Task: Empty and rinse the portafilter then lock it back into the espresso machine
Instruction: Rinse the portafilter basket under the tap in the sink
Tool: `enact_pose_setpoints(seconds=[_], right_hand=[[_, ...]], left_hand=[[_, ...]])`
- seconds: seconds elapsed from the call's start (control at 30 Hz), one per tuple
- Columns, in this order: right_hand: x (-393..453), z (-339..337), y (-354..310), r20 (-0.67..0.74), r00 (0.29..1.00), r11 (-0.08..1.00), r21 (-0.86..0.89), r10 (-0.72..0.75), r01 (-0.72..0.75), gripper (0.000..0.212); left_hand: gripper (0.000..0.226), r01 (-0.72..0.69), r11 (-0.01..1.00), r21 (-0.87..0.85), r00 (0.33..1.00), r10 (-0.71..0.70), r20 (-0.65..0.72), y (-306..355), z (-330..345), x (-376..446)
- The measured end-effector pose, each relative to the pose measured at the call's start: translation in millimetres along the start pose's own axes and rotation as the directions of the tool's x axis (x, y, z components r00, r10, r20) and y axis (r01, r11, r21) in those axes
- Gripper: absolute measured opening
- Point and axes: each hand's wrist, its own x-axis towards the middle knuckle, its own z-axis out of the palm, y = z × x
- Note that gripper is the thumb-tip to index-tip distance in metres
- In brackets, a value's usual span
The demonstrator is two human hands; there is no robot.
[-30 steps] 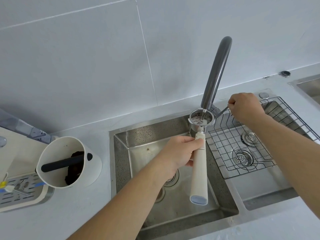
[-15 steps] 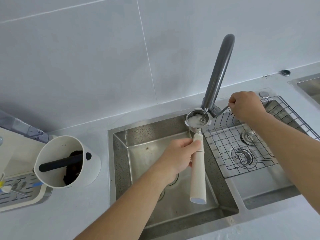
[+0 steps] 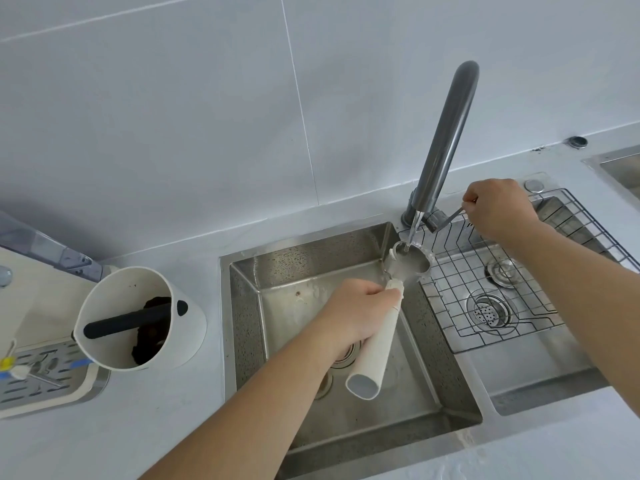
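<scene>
counter [image 3: 145,431] | white knock box [image 3: 180,327]; drip tray [image 3: 52,379]; sink [image 3: 242,341] inset

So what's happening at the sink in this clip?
A person is rinsing a portafilter under running water from the faucet. The left hand grips its white handle and tilts the metal basket into the stream over the sink. The right hand holds the faucet lever. On the counter to the left, a white knock box holds dark spent grounds, so the emptying looks done.
</scene>
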Motion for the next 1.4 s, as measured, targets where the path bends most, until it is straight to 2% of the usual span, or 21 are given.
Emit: enact_pose_setpoints(seconds=[0.17, 0.27, 0.37, 0.6, 0.7, 0.8, 0.9, 0.97, 1.03, 1.23, 1.3, 1.4], right_hand=[[1.0, 1.6, 2.1, -0.013, 1.000, 1.000, 0.017, -0.011, 0.011, 0.021], [1.7, 2.5, 3.4, -0.003, 1.000, 1.000, 0.013, 0.000, 0.000, 0.021], [2.2, 2.2, 4.1, 0.003, 1.000, 1.000, 0.018, 0.011, -0.011, 0.021], [1.6, 0.5, 3.3, 0.012, 1.000, 0.999, 0.030, 0.018, -0.018, 0.020], [2.1, 0.1, 4.0, 0.022, 1.000, 1.000, 0.024, 0.020, -0.021, 0.020], [2.0, -0.1, 4.5, 0.020, 1.000, 0.999, 0.031, 0.021, -0.021, 0.019], [1.8, 0.1, 4.7, 0.021, 1.000, 1.000, 0.019, 0.020, -0.020, 0.019], [2.3, -0.1, 5.1, 0.018, 1.000, 1.000, 0.019, 0.019, -0.019, 0.019], [2.8, -0.1, 5.2, 0.019, 1.000, 1.000, 0.024, 0.019, -0.020, 0.019], [1.8, 0.2, 4.9, 0.015, 1.000, 0.999, 0.038, 0.016, -0.016, 0.019], [1.7, 0.8, 5.1, 0.005, 1.000, 0.999, 0.051, 0.014, -0.014, 0.019], [1.9, 1.3, 5.7, 0.004, 1.000, 0.999, 0.053, 0.006, -0.006, 0.019]], left_hand=[[0.030, -0.091, 0.986, 0.137, 0.994, 0.099, -0.050, -7.5, -2.0, 1.6], [0.032, -0.126, 0.989, 0.083, 0.991, 0.129, -0.032, -12.1, 0.9, 0.8], [0.037, -0.135, 0.990, -0.040, 0.991, 0.134, -0.019, -15.4, 5.2, 0.9], [0.023, -0.026, 0.938, -0.346, 0.999, 0.032, 0.013, -14.1, 13.0, 7.1], [0.018, 0.063, 0.903, -0.425, 0.998, -0.044, 0.055, -14.0, 13.0, 8.1], [0.023, 0.157, 0.882, -0.444, 0.985, -0.109, 0.131, -13.5, 10.8, 7.5], [0.025, 0.197, 0.894, -0.402, 0.977, -0.146, 0.153, -11.5, 10.3, 7.7], [0.030, 0.152, 0.956, -0.252, 0.988, -0.137, 0.078, -11.7, 10.9, 9.6], [0.034, 0.092, 0.993, -0.067, 0.996, -0.093, -0.007, -13.8, 11.7, 11.6], [0.034, -0.046, 0.986, 0.161, 0.990, 0.067, -0.126, -23.4, 14.7, 14.6], [0.036, -0.062, 0.984, 0.165, 0.984, 0.088, -0.153, -26.6, 15.4, 16.2], [0.034, -0.076, 0.994, 0.076, 0.982, 0.088, -0.164, -27.2, 15.7, 16.7]])
